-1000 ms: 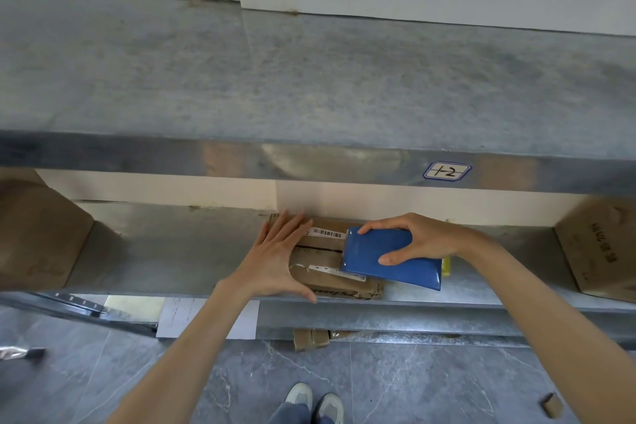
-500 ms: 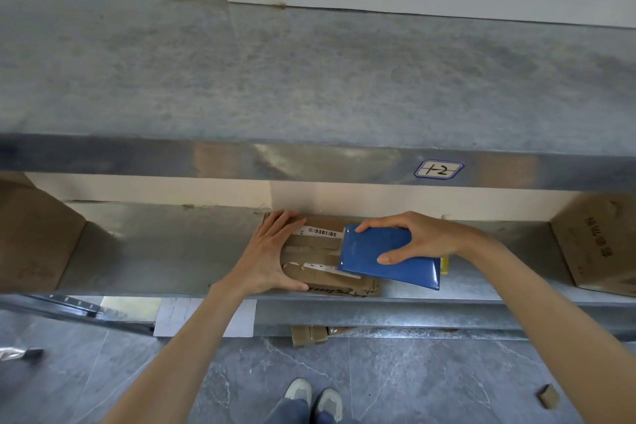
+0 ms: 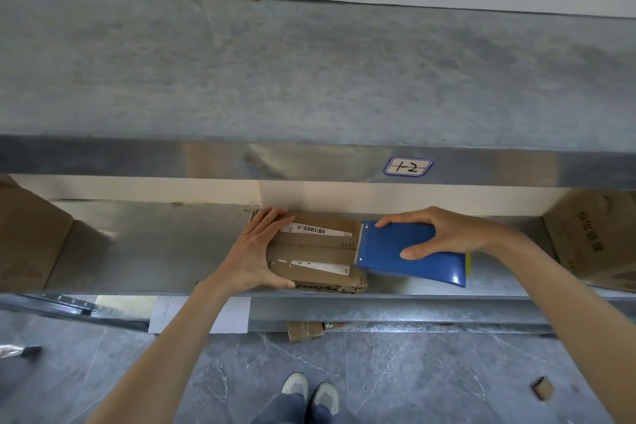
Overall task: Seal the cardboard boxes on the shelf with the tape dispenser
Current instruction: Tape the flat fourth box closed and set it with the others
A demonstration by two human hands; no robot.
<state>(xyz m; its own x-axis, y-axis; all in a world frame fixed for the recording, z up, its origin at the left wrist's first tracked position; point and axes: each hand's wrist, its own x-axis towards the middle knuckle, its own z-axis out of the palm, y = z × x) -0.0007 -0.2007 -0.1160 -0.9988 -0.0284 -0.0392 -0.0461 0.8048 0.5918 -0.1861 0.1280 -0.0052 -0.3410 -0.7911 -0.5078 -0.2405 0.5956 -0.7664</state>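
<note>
Box (image 3: 316, 251), flat and brown, lies on the lower metal shelf (image 3: 155, 251) near its front edge, with two white barcode strips across its top. The left hand (image 3: 254, 251) rests on the box's left end, fingers straight and flat over the top toward the rear corner, thumb spread along the near side. The right hand (image 3: 444, 234) grips the blue dispenser (image 3: 406, 262), fingers curled over its far edge and thumb pressed on its broad face. The dispenser sits at the box's right end, tilted, with its toothed metal edge against the top of the box beside the strips; a bit of yellow shows behind it. A larger carton (image 3: 27, 237) stands at the shelf's left end and another (image 3: 592, 234) at the right, both well apart from the box. The upper shelf's front lip carries a label (image 3: 408, 167) marked "1-2". Below, on the grey floor, are the person's shoes (image 3: 309, 389) and a cardboard scrap (image 3: 543, 388).
</note>
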